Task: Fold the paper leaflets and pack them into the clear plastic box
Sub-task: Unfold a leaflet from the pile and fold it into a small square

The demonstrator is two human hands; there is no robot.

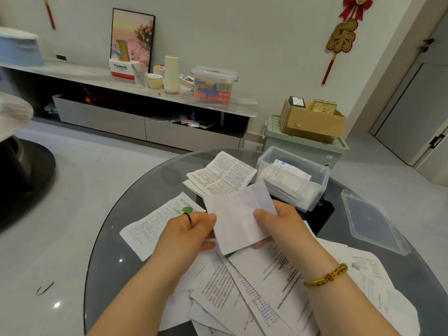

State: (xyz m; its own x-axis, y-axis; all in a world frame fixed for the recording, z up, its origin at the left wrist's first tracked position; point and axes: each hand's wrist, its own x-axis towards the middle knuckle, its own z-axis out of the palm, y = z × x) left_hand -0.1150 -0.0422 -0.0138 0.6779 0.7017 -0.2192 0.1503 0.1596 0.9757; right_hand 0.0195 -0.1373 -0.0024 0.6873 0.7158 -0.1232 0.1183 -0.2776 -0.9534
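A: How far along?

B: Partway, I'd judge. The clear rectangular plastic box (315, 200), at one o'clock on the round dark glass table (116, 263), already holds folded sheets. A loose heap of printed white leaflets (254, 287) waits at six o'clock.

A: The hands?

B: The left hand (186, 234) and right hand (283, 224) each pinch an edge of a creased white leaflet (238, 219), raised at centre. It is perhaps half-folded.

A round dark glass table (109, 263) carries a clear plastic box (315, 200) at its far right, its lid (373, 224) lying flat near it on the right. A green-printed leaflet (150, 226) lies at the left, unfolded leaflets (225, 175) at the far middle, a loose paper heap (254, 287) along the near edge.
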